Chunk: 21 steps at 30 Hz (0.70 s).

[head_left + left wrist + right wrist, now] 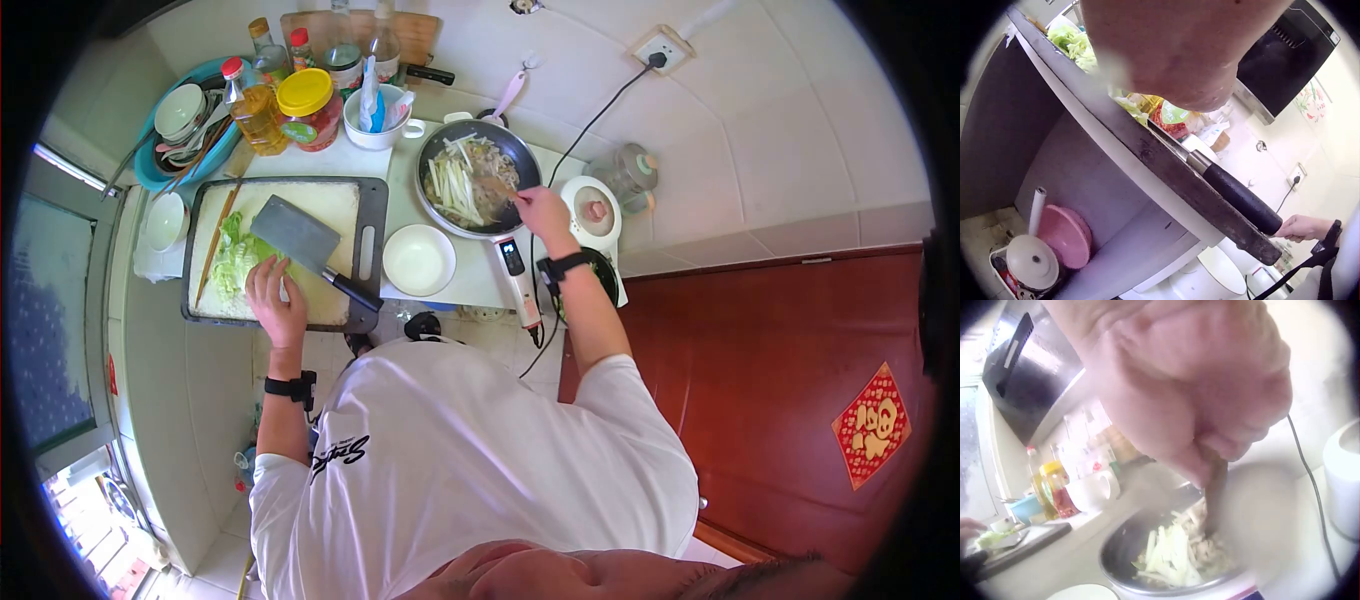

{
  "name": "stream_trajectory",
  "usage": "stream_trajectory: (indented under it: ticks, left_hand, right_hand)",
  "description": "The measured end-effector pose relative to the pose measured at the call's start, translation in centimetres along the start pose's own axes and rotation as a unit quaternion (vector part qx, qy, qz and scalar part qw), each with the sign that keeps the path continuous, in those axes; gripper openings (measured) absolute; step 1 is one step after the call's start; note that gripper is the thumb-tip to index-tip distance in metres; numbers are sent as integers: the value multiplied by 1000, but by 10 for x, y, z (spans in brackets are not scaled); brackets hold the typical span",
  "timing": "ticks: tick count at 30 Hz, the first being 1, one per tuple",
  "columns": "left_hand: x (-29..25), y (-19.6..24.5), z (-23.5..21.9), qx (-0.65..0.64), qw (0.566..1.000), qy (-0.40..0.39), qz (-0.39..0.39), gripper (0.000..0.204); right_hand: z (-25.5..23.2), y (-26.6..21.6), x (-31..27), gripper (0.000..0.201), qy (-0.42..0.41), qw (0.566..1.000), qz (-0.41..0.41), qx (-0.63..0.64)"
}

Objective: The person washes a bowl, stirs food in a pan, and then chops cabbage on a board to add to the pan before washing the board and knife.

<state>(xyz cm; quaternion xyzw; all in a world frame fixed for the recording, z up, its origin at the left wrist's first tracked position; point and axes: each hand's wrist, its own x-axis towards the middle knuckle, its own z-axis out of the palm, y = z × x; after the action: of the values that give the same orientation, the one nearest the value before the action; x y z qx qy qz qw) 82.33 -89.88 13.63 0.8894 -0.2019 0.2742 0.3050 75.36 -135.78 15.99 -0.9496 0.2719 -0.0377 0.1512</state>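
My right hand (545,214) grips the handle of a wooden spatula (1214,499), whose lower end is down in the food inside the frying pan (425,200). Pale vegetable strips (453,185) are heaped on the pan's left side, with small pieces of what looks like meat (502,172) to the right. My left hand (277,305) rests with fingers spread at the green leafy vegetable (237,260) on the chopping board (335,200). Beside those fingers a cleaver (297,232) lies flat, its black handle (1235,194) reaching over the board's near edge. A chopstick (215,245) lies along the board's left side.
A white bowl (419,260) stands between board and pan. Bottles, a yellow-lidded jar (306,93), a white pot (377,125) and a blue basin (150,170) of dishes line the back. A black cord (590,130) hangs right of the pan, near a white lidded cooker (594,212).
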Motion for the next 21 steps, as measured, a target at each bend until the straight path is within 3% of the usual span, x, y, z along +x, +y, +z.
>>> stream_trajectory:
  ticks: [3,5,8,10,16,19,21]
  left_hand:
    - [0,1,-4,-18,999,-28,9,27]
    - [1,0,-5,-25,998,-47,20,27]
    - [2,0,-4,-47,995,-75,46,27]
    - [4,1,-1,-41,995,-74,45,28]
    - [-5,4,11,-12,999,-48,15,35]
    - [-5,5,13,-1,999,-36,4,36]
    - [-3,5,14,4,1000,-31,-1,36]
  right_hand:
    - [-50,10,-32,20,-79,995,-32,-44]
    - [-48,8,-36,20,-118,990,-37,-62]
    - [-6,5,-30,19,-43,997,-44,-36]
    - [12,5,-11,19,81,997,-15,12]
    - [15,-1,32,23,91,996,6,3]
    - [35,2,29,21,40,999,1,-34]
    - [21,14,20,20,44,998,-24,-24]
